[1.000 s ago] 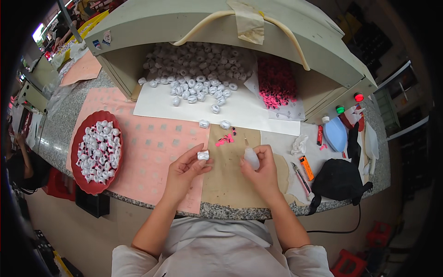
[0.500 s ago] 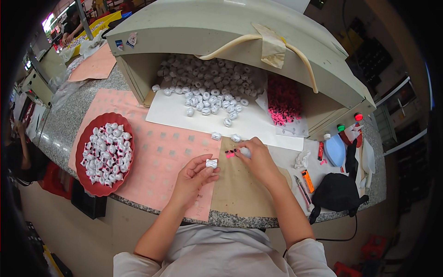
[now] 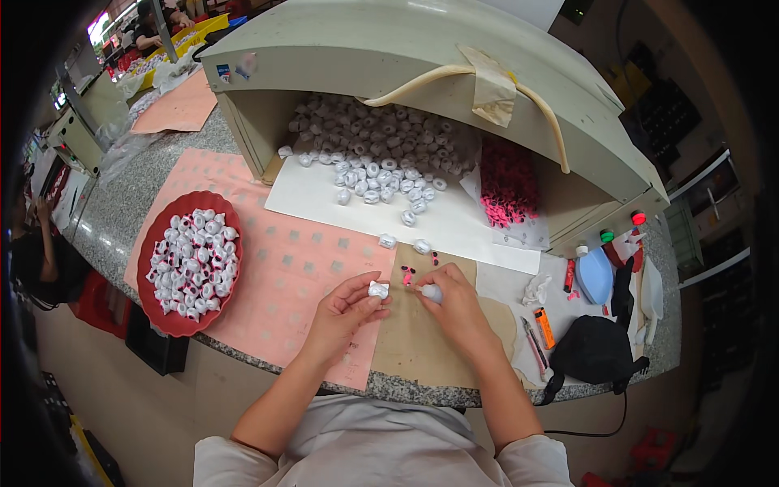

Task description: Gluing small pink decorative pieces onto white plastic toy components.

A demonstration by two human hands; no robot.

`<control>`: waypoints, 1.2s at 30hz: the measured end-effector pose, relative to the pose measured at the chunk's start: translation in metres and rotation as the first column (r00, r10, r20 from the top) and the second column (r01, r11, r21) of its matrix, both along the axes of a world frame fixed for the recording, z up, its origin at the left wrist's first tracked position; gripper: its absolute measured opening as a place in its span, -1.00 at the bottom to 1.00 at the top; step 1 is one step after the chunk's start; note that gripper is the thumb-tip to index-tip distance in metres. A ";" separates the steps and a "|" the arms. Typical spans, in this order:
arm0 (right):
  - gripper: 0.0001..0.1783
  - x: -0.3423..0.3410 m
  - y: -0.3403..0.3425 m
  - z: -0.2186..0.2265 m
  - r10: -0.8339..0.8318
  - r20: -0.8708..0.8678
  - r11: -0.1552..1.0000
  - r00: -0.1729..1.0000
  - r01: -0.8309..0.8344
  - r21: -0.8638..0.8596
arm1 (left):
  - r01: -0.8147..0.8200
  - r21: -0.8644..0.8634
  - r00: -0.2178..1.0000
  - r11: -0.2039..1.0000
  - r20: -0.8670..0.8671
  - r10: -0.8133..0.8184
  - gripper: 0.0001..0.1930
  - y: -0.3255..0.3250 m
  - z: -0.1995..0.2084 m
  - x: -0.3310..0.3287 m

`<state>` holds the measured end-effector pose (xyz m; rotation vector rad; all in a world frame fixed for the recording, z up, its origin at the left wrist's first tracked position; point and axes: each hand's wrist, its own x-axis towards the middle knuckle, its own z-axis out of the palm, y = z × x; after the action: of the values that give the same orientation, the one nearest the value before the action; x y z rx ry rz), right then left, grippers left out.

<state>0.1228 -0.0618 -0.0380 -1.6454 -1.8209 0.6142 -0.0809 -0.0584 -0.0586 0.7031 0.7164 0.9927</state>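
My left hand (image 3: 345, 316) pinches a small white plastic piece (image 3: 378, 289) between thumb and fingertips. Facing it, my right hand (image 3: 459, 312) is closed on a small whitish dropper bottle (image 3: 432, 293), its narrow tip turned left. Right by that tip is a small pink and black piece (image 3: 407, 277); whether it touches the tip or lies on the brown sheet (image 3: 430, 349), I cannot tell. Two loose white pieces, one of them a white piece (image 3: 422, 246) ahead of my right hand, lie beyond my hands.
On the left stands a red scalloped bowl (image 3: 235, 272) of white-and-pink pieces. Ahead, a beige hooded box (image 3: 324, 69) shelters heaped white pieces (image 3: 381, 138) and a pile of pink pieces (image 3: 507, 191). An orange tube (image 3: 544, 329), a pen, a blue dish (image 3: 595, 276) and a black object (image 3: 592, 349) lie right.
The bottle in my right hand has dropped toward the near side, its tip now beside a pink piece. The pink pieces have shifted. My left hand keeps its white piece; the whole view has moved slightly.
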 end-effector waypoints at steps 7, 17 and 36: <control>-0.87 0.009 -0.018 0.001 -0.145 -0.592 0.963 0.792 -0.025 -0.269 | 0.031 0.075 0.993 0.997 -0.112 -0.022 -0.65 -0.003 -0.013 0.007; -0.87 0.005 -0.024 -0.013 -0.214 -0.859 0.873 0.466 -0.303 -0.382 | 0.077 0.137 0.981 0.988 -0.189 -0.050 -0.62 -0.005 -0.014 0.023; -0.76 0.007 -0.028 -0.024 -0.080 -0.721 0.961 0.689 -0.138 -0.239 | 0.057 0.229 0.986 0.972 -0.167 -0.019 -0.71 -0.006 -0.017 0.032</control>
<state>0.1303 -0.0894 -0.0619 -1.2411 -1.1906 1.3686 -0.0485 -0.0642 -0.0760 1.0095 0.7326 1.0012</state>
